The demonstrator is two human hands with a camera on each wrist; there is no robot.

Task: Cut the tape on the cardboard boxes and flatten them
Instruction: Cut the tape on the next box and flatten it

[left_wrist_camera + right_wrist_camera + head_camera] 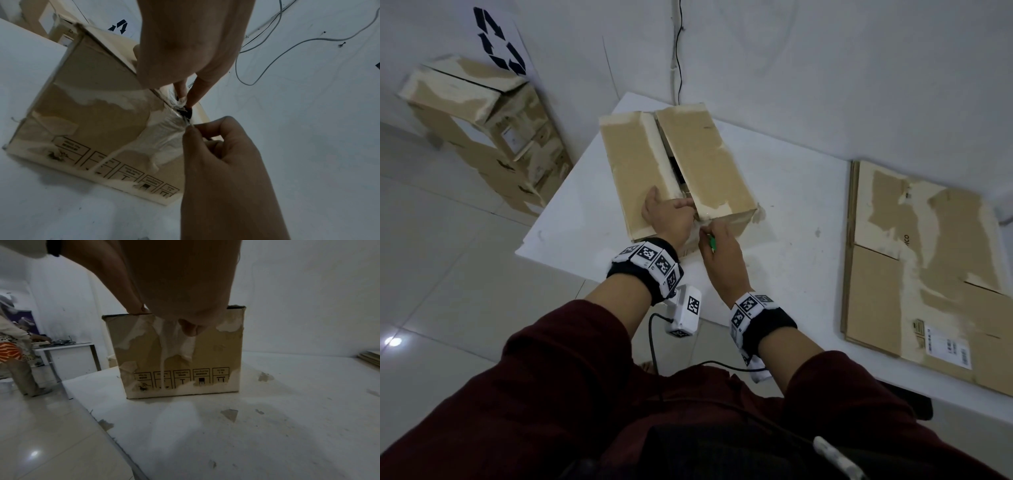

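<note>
Just at the near end of the brown, tape-scarred cardboard box [674, 171], both hands meet over the seam between its two top flaps. That box stands on the white worktop [791, 219], towards its far left corner, with the flaps parted along a dark slit. On the left flap rests the left hand [666, 214], its fingers [197, 86] reaching down into the slit at the box's front edge; they look loosely bent, pressing against the cardboard rather than wrapped round anything. Beside it, the right hand [717, 253] has its fingers [207, 129] pinched together on a crumpled strip of clear tape [164, 136] that clings to the front face of the box, while a small green-handled cutter [711, 241] shows tucked in the same hand. Printed handling symbols run along the bottom of that front face. Well to the right on the worktop lies a flattened brown cardboard box [921, 270]. More cardboard boxes [482, 113] are stacked on the floor against the wall.
</note>
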